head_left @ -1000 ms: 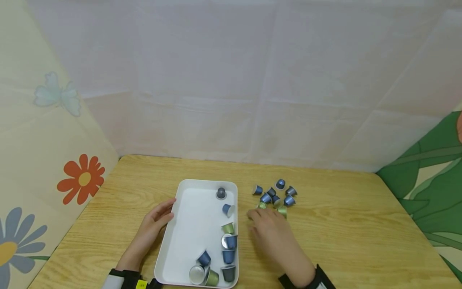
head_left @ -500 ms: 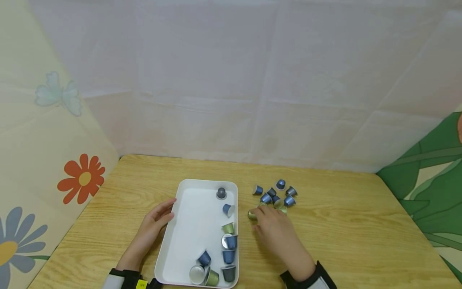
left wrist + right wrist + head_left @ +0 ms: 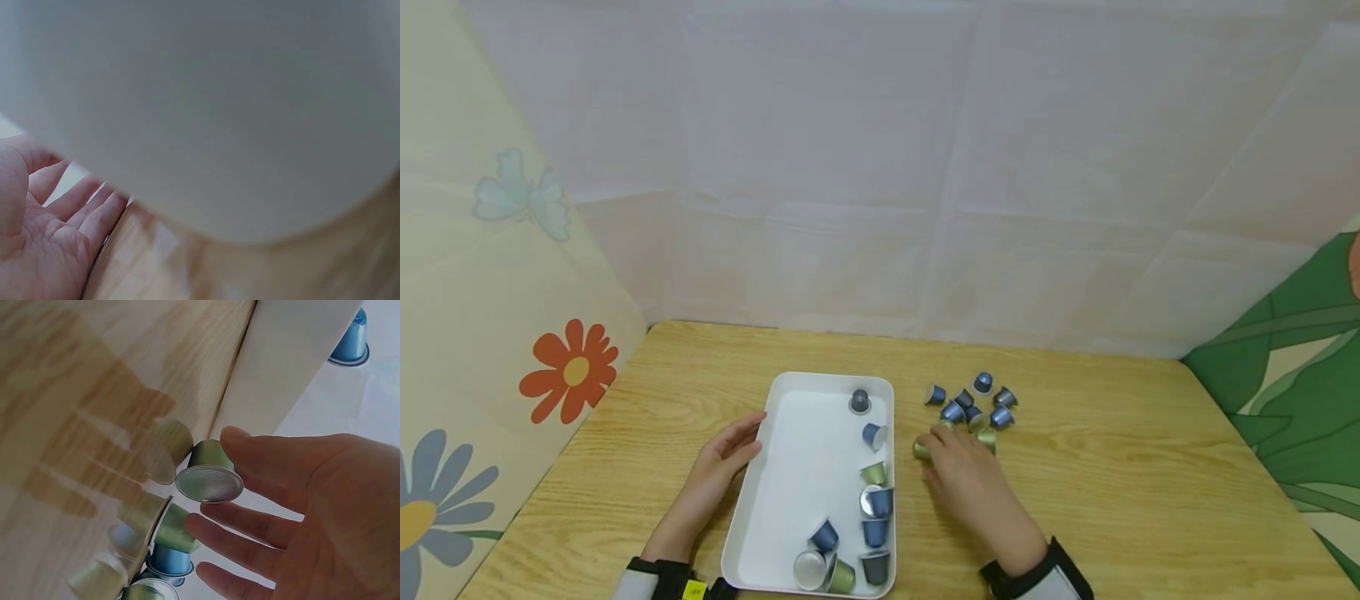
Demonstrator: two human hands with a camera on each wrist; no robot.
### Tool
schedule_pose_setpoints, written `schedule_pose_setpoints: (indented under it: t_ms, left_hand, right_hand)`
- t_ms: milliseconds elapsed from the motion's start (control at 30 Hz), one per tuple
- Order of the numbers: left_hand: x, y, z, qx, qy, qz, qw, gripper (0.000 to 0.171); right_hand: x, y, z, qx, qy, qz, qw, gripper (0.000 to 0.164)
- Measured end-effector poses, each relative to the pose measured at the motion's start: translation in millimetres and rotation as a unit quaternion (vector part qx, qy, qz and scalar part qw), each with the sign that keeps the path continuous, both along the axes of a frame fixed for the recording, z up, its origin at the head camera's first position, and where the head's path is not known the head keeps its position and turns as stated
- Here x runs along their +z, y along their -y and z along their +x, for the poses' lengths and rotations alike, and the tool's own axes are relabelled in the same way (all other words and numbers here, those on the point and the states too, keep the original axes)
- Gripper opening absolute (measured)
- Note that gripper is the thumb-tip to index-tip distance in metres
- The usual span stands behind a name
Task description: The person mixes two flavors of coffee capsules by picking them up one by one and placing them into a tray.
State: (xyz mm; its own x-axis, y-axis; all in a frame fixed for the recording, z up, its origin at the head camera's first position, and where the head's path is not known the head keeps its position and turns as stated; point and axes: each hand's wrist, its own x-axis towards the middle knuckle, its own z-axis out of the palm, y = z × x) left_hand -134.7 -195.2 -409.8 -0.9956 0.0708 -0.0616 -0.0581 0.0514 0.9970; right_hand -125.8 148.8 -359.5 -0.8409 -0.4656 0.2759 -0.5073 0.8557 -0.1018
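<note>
One green coffee capsule (image 3: pixel 208 484) is pinched between the thumb and fingers of the right hand (image 3: pixel 966 473), lying on its side, narrow end toward the white tray (image 3: pixel 805 458) just left of those fingers, lid facing back toward the wrist. Whether it touches the tabletop (image 3: pixel 1112 467) I cannot tell. Just beyond the right fingers lie loose blue capsules (image 3: pixel 953 412); the right hand is nearer to them. The left hand (image 3: pixel 722 454), its fingers relaxed, touches the tray's opposite side.

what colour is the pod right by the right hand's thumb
Green; the pod shows best in the right wrist view.
</note>
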Motion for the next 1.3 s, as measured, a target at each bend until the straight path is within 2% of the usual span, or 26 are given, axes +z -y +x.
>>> schedule_pose_setpoints:
  t_ms: [200,767,1300]
  left_hand:
    - [0.5,-0.5,-0.9,0.004,-0.001,-0.002,1.0,0.048]
    - [1.2,0.9,0.0,0.003,0.003,-0.004,1.0,0.049]
    - [2.2,0.1,-0.1,0.001,0.009,-0.003,1.0,0.049]
  right_hand:
    - [-1.4,0.2,-0.7,-0.007,0.019,0.004,1.0,0.039]
    - [-2.8,2.0,-1.9,-0.016,0.061,0.026,0.998,0.027]
    - [-0.5,0.3,-2.4,-0.019,0.052,0.028,0.998,0.027]
